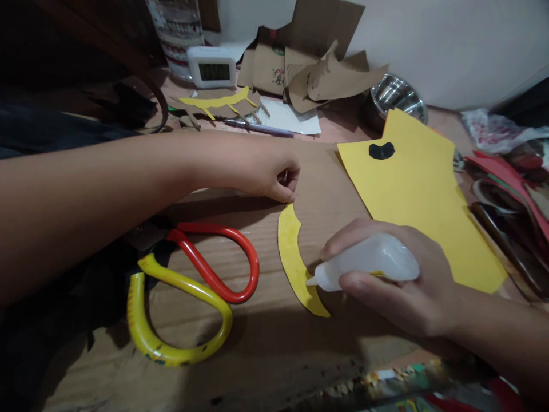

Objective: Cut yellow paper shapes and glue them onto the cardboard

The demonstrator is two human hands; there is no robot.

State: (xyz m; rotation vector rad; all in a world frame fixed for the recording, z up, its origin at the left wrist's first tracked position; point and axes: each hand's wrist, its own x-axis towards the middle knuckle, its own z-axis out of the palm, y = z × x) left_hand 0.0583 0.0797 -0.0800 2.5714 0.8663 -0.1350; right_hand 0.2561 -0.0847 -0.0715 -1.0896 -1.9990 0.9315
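A curved yellow cutout [290, 240] lies on the brown cardboard [257, 355], with shiny wet spots on its surface. At its upper tip, my left hand [274, 171] pinches the end between thumb and fingers. My right hand [424, 274] is wrapped round a translucent white glue bottle [369, 260], tilted so its nozzle meets the cutout's lower part. Left of the cutout rest scissors with one red handle loop [253, 269] and one yellow loop [227, 320]; their blades are hidden in dark material.
Yellow paper [429, 194] with a black shape [381, 151] lies at the right. Behind stand a digital clock [213, 67], cardboard scraps [321, 80] and a metal bowl [398, 97]. A pen [261, 128] lies near a cardboard piece with a yellow strip [214, 103].
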